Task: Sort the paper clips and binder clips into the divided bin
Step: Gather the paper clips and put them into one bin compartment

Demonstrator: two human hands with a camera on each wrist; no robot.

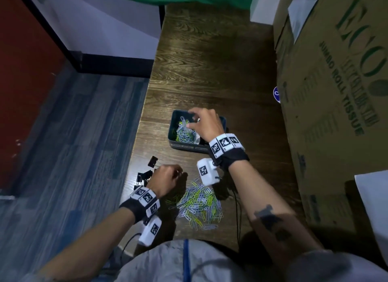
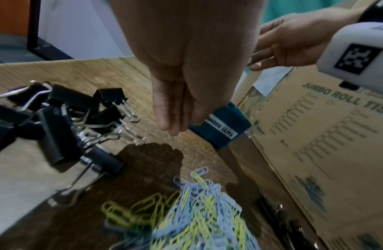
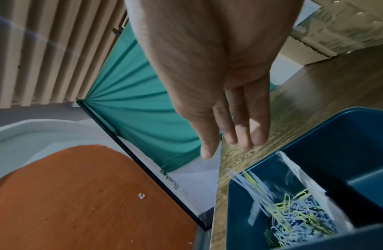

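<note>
The dark blue divided bin [image 1: 172,124] stands on the wooden table. Its left compartment holds blue and yellow paper clips [image 3: 297,218]; the right compartment [image 3: 346,152] looks empty. My right hand [image 1: 192,120] hovers over the left compartment with straight fingers [image 3: 246,135], and blurred clips [image 3: 254,184] fall below it. A loose pile of paper clips [image 1: 199,204] lies near me. Black binder clips [image 1: 144,176] lie at the table's left edge. My left hand [image 1: 178,174] hangs between the two heaps, its fingers [image 2: 171,116] straight and holding nothing. The bin's front label [image 2: 220,126] reads "BINDER CLIPS".
A large cardboard box [image 1: 336,92] walls off the table's right side, close to the bin. The table's left edge [image 1: 138,138] drops to a blue-grey floor. Black cables [image 1: 237,199] trail from my wrist cameras over the near table edge.
</note>
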